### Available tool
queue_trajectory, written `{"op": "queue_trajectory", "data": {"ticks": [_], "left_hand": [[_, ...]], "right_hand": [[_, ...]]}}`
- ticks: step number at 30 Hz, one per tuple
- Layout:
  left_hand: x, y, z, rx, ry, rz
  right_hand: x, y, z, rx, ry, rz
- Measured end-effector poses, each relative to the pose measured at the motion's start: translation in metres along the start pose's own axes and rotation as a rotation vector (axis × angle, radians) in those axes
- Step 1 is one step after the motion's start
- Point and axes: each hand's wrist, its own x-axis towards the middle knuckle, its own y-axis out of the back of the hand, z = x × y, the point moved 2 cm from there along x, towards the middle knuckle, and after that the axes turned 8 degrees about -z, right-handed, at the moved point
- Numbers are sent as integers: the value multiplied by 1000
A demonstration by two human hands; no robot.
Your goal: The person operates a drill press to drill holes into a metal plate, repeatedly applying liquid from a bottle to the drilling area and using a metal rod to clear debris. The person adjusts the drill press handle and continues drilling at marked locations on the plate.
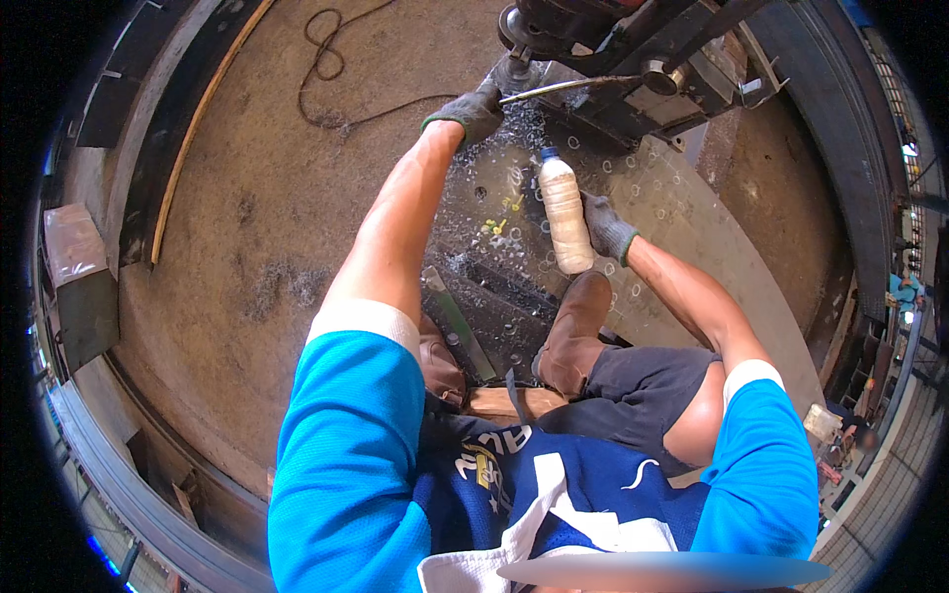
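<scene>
My left hand [474, 114], in a dark grey glove, is closed at the end of a long metal lever [568, 89] that runs to the drilling machine [593, 40]. Below the machine's head, the spindle end [516, 71] sits among metal shavings. My right hand [607, 225], also gloved, grips the side of a clear plastic bottle [564, 212] with a blue cap and pale, milky contents. The bottle leans slightly, cap away from me; its base is near my brown boot [575, 326]. The right fingers are partly hidden behind it.
A large steel plate [682, 262] with several ring marks lies under the machine. Metal shavings [524, 128] and small yellow bits [494, 227] are scattered there. A dark cable [326, 109] loops on the brown floor. Steel beams [188, 119] line the left; a metal box [79, 287] stands there.
</scene>
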Motion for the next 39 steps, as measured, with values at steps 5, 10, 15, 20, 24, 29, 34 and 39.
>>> {"op": "queue_trajectory", "data": {"ticks": [5,10,15,20,24,29,34,39], "left_hand": [[1,-2,0,1,-24,25],[6,-1,0,-30,-9,7],[5,-2,1,-29,-43,28],[4,-3,0,-28,-88,67],[7,-5,-2,-21,-50,36],[7,-6,-1,-49,-89,71],[10,-8,-3,-27,-57,52],[19,-11,-10,-47,-75,52]], "right_hand": [[6,-3,2,47,-11,11],[12,13,12,-117,-18,-13],[27,38,30,-338,-8,-10],[35,47,37,-560,89,-33],[19,33,23,-271,14,-28],[4,8,3,-25,-63,-7],[2,2,-5,-281,18,-3],[14,4,-3,-163,82,-5]]}}
